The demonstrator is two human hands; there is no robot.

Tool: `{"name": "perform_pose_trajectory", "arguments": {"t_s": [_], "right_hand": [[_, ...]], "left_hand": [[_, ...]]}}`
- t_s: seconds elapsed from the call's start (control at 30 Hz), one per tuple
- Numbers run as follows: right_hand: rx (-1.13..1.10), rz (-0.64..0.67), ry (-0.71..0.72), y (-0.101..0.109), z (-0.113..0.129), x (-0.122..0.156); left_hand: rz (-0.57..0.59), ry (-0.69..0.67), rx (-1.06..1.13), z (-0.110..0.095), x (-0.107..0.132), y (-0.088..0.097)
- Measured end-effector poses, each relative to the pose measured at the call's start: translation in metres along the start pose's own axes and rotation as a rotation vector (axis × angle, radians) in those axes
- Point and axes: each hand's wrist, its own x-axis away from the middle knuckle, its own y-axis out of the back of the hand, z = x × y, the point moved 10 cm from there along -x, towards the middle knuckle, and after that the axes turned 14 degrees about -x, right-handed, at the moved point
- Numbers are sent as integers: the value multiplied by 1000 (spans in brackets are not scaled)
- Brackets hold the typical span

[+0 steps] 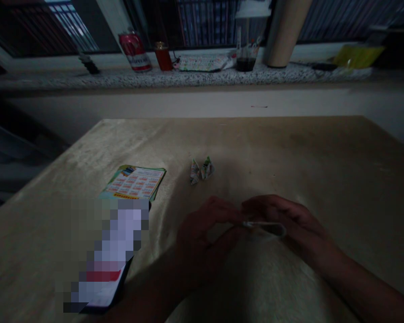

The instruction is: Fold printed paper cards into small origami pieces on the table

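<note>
Currently, a thin, pale, paper-like strip (264, 223) is pinched by fingers (218, 209) of the left hand (200, 237) beside the right hand (294, 224), whose grip cannot be told.

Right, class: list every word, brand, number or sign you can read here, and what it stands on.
Red can: white script, perhaps "...weiser"; too blurred for certainty.
Top card: rows of print, too small.
Phone: screen pixelated, unreadable.
Folded pieces: markings too small.
Held piece: no readable text.

In dim light, a pale tabletop (340, 157) stands before a white wall (188, 103), below a speckled grey windowsill (104, 80) and dark windows (202, 27).
</note>
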Motion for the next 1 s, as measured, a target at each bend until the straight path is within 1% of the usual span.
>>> {"name": "perform_pose_trajectory", "arguments": {"t_s": [0.07,0.13,0.23,0.3,0.37,0.5,0.7,0.83,1.0], "right_hand": [[189,1,206,-4,25,5],[313,11,366,-12,44,13],[408,-48,467,-17,56,19],[412,-94,483,-16,58,20],[396,-111,483,-15,57,20],[374,-139,466,-11,55,19],[379,-166,447,-10,54,16],[392,-170,446,-9,52,17],[416,-187,442,-7,50,19]], "left_hand": [[-37,108,-44,12,4,2],[-55,178,-71,19,7,3],[-29,208,-64,22,9,-1],[-2,217,-53,23,9,-5],[4,226,-38,23,9,-6],[-5,236,-36,22,8,-5],[-39,197,-44,17,6,-2],[-36,184,-44,14,4,-4],[-57,176,-36,11,4,-1]]}}
